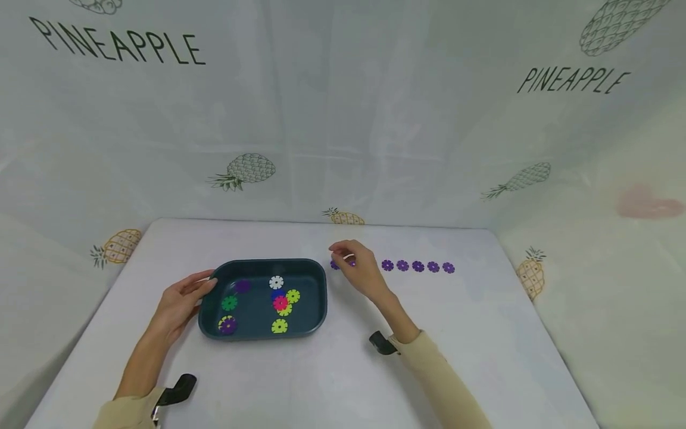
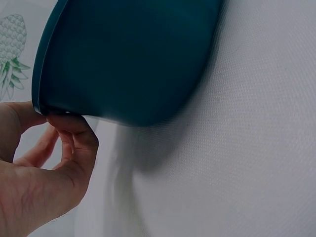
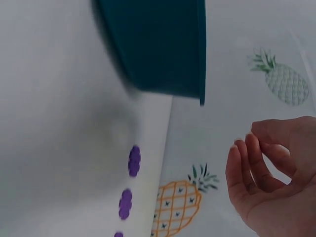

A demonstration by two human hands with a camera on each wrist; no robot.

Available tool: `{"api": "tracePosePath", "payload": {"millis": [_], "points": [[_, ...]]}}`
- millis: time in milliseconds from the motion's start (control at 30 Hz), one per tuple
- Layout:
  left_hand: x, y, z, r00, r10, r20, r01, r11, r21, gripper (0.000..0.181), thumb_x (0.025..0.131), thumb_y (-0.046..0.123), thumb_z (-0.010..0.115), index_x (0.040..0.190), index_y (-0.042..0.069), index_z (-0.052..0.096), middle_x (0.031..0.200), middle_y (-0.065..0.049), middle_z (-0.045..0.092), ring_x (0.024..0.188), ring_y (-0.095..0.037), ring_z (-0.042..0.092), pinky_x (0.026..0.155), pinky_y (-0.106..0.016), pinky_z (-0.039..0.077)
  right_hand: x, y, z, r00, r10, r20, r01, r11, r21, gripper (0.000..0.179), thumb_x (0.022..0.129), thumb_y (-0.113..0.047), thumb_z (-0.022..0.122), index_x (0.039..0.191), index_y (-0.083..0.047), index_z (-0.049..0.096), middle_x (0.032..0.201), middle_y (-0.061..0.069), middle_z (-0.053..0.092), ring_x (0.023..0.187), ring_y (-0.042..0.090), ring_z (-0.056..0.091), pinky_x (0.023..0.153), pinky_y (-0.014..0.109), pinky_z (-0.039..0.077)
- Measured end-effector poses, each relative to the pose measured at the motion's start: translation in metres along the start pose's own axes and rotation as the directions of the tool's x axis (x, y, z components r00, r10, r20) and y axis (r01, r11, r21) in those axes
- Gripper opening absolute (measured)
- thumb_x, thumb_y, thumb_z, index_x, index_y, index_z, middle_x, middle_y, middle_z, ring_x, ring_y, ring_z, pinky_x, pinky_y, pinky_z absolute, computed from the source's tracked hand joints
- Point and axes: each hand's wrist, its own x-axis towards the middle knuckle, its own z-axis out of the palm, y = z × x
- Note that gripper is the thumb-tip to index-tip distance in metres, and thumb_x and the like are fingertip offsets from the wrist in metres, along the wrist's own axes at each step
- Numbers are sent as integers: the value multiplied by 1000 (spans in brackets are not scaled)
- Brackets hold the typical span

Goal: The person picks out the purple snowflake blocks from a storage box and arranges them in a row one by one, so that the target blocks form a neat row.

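Note:
My left hand (image 1: 179,302) pinches the left rim of a dark teal tray (image 1: 252,335), thumb on top and fingers beneath. The left wrist view shows its fingers curled at the rim. Inside the tray lie flower-shaped discs: a white disc (image 1: 276,282), a green disc (image 1: 229,303), a pink disc (image 1: 280,303), and several yellow, purple and blue ones. Beyond the tray's right end, my right hand (image 1: 360,269) hovers over a row of purple flower discs (image 1: 402,266), hiding part of it. Its fingers are loosely bent, thumb near the fingertips, with nothing visible between them.
A white cloth covers the table (image 1: 343,381). Behind it hangs a pale curtain (image 1: 343,107) printed with pineapples. The purple row runs rightward from beside the tray, near the table's far edge. Each wrist carries a black camera mount (image 1: 383,344).

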Motion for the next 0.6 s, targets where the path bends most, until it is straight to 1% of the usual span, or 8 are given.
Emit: {"api": "tracePosePath", "payload": {"millis": [133,267,467,600], "points": [[0,0,1,1000,3,5,-3,1000,-9,71,96,48,70,149,7,50,109,22,61,100,2,59,81,-18,53,1,-8,14,999,-27,46,28,999,-16,18,100,-5,66,118,-1,69,107,12,68,98,23,65,88,38,57],[-1,0,1,1000,11,9,-11,1000,-23,68,96,46,70,148,7,51,107,24,62,99,3,60,81,-19,53,1,-15,29,994,-50,99,50,999,1,20,101,-7,67,120,-1,68,110,11,68,99,21,64,88,35,57],[-1,0,1,1000,17,5,-17,999,-38,64,97,45,70,146,8,53,106,24,63,100,3,59,80,-19,53,2,-25,50,981,-100,169,95,995,40,22,100,-7,66,121,1,67,110,12,67,98,21,64,88,26,55],[-1,0,2,1000,20,4,-20,999,-45,63,97,45,70,146,9,55,106,24,63,100,3,60,80,-19,53,3,-30,64,967,-139,213,129,990,62,23,100,-5,66,122,3,67,111,12,67,97,20,65,87,23,54]]}}
